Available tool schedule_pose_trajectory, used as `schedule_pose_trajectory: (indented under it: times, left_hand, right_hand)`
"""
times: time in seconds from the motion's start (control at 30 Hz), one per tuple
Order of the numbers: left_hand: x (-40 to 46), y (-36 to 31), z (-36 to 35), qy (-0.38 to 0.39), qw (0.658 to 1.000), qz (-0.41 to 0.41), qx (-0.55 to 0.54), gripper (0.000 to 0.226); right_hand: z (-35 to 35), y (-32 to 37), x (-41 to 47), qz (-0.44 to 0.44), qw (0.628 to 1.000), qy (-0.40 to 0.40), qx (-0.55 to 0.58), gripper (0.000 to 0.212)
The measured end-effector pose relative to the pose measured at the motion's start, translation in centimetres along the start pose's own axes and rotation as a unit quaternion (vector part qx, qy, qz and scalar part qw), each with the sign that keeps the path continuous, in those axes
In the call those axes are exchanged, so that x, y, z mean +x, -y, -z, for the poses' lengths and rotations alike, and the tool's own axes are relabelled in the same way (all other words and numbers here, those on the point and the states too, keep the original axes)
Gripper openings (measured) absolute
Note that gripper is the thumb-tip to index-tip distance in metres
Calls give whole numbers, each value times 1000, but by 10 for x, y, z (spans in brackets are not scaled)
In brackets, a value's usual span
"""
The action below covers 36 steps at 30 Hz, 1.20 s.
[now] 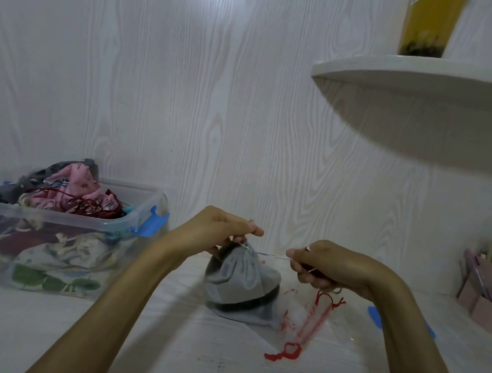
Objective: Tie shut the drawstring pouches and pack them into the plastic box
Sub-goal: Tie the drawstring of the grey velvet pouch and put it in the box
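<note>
Cinching grey pouch [240, 282]: our left hand [217, 229] pinches gathered neck, right hand [326, 267] grips cord [273, 255]; we advise level pull.

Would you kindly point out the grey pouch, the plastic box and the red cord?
grey pouch [236, 282], head view, on its gathered grey cloth.
plastic box [46, 218], head view, on its clear front rim.
red cord [292, 349], head view, on its loop.

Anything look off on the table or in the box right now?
The plastic box is heaped above its rim, pink pouch on top, so a lid may not close. A red cord lies loose by the grey pouch.
</note>
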<state>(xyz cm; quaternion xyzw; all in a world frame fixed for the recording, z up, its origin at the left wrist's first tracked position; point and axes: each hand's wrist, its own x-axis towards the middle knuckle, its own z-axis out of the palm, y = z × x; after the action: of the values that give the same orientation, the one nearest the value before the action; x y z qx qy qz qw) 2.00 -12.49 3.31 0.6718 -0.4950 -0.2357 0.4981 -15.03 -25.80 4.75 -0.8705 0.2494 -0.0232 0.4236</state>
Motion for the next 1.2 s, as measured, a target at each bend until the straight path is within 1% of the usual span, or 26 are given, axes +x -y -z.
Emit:
schedule_pose_trajectory:
  times: [0.1, 0.2, 0.3, 0.33, 0.4, 0.43, 0.47, 0.5, 0.53, 0.57, 0.6, 0.63, 0.67, 0.7, 0.77, 0.8, 0.87, 1.03, 1.1, 1.2]
  left_hand:
    - [2, 2, -13, 68, 996, -21, 59, 24]
    - [1, 3, -30, 181, 977, -20, 111, 28]
    - [-2, 3, -42, 228, 966, -19, 119, 22]
    - [-3, 2, -43, 232, 965, -25, 120, 26]
    - [-3, 5, -43, 233, 965, -29, 116, 41]
    - [-3, 7, -41, 231, 967, -17, 108, 43]
    - [-2, 9, -39, 226, 969, 4, 97, 41]
    - [-1, 11, -38, 217, 972, 33, 79, 38]
    - [-1, 11, -35, 203, 976, 65, 48, 36]
    - [0, 11, -32, 192, 977, 91, 4, 34]
    - [1, 10, -29, 183, 976, 111, -44, 33]
    - [1, 10, -25, 171, 973, 124, -89, 31]
    - [2, 10, -22, 156, 971, 133, -125, 29]
    - [2, 11, -18, 142, 969, 138, -149, 27]
    - [3, 11, -12, 126, 966, 144, -173, 23]
    - [3, 11, -10, 122, 966, 145, -176, 21]
    - [3, 11, -8, 121, 966, 147, -173, 19]
    - [0, 8, -4, 114, 973, 146, -141, 20]
    - [-1, 7, -2, 114, 975, 142, -127, 26]
    - [-3, 5, -2, 116, 976, 122, -139, 28]
  right_hand:
    - [4, 10, -11, 41, 998, -41, 12, 38]
    - [4, 17, -14, 74, 992, -96, -18, 39]
    - [-3, 21, -12, 97, 985, -132, -57, 41]
    - [-8, 22, -9, 100, 982, -140, -76, 42]
    - [-18, 25, -3, 115, 980, -137, -92, 41]
    - [-23, 27, 1, 128, 981, -123, -82, 43]
    - [-28, 27, 5, 139, 982, -104, -67, 51]
    - [-31, 27, 8, 147, 983, -97, -50, 65]
    - [-31, 26, 11, 147, 983, -107, -35, 76]
    - [-30, 25, 13, 144, 981, -128, -19, 78]
    - [-28, 23, 14, 141, 978, -153, -1, 70]
    - [-24, 20, 12, 136, 975, -173, 3, 57]
    - [-20, 18, 10, 126, 977, -172, -19, 49]
    - [-15, 14, 7, 115, 982, -142, -56, 47]
    - [-10, 13, 4, 82, 988, -49, -126, 49]
    - [-11, 13, 2, 74, 987, -27, -137, 47]
    - [-14, 15, 3, 75, 987, -46, -132, 37]
    - [-12, 12, 2, 90, 980, -150, -91, 8]
    - [-6, 12, -5, 107, 977, -178, -56, 9]
    - [2, 15, -16, 134, 977, -164, -4, 15]
